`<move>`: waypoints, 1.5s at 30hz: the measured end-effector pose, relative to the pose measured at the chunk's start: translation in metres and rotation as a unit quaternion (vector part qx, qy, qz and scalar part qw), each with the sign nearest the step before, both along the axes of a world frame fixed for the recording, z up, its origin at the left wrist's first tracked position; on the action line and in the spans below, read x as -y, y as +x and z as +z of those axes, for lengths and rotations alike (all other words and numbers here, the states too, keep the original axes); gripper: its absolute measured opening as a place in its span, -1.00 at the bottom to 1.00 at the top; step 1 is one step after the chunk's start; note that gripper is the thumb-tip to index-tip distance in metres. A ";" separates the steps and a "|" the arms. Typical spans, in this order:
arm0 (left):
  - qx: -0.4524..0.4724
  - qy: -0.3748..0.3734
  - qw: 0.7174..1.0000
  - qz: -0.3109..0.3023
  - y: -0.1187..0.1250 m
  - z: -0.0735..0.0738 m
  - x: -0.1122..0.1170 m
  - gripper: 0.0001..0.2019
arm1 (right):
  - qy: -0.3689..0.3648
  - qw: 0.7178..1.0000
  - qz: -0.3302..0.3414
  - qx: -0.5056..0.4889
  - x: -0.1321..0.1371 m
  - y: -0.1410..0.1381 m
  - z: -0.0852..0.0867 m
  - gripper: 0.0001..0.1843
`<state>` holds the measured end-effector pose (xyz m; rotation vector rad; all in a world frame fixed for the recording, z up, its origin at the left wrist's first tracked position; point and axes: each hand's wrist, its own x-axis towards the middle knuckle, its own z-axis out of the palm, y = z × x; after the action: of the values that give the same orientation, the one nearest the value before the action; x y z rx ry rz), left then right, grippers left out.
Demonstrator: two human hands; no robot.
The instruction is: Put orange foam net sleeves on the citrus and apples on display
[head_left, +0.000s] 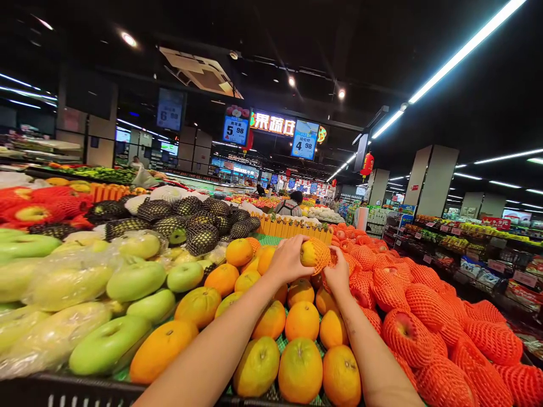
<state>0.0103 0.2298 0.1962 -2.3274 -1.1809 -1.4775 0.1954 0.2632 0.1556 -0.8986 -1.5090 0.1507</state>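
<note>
Above the heap of fruit, both hands hold up one orange (307, 254) partly covered by an orange foam net (323, 257). My left hand (289, 260) is closed round the fruit's left side, where its yellow-orange skin shows bare. On the other side, the fingers of my right hand (338, 272) are closed at the edge of the net. Loose oranges (302, 320) lie in rows beneath my wrists on green matting. The ones at the front have greenish skin.
Green apples (110, 343) and plastic-wrapped pale fruit lie left. Behind them are fruits in black nets (202, 237). Red-netted apples (407, 333) are heaped right. A low orange fence (292, 226) stands behind the oranges; beyond it is a person (291, 206). Price signs (304, 139) hang overhead.
</note>
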 end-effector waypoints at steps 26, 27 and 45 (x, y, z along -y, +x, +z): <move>-0.102 0.062 0.991 -0.058 0.009 -0.017 -0.011 -0.22 | -0.029 0.999 0.017 0.029 0.003 0.000 0.001 -0.57; -0.105 0.058 0.991 -0.051 0.009 -0.017 -0.011 -0.20 | -0.026 0.999 0.010 0.040 0.002 0.000 0.001 -0.58; -0.110 0.070 0.991 0.022 0.014 -0.023 -0.014 -0.17 | -0.054 0.987 0.110 -0.102 0.003 -0.005 0.006 -0.44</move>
<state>0.0240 0.2436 0.1728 -2.2838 -1.0281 -1.2112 0.1904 0.2602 0.1621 -0.7754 -1.4154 0.4762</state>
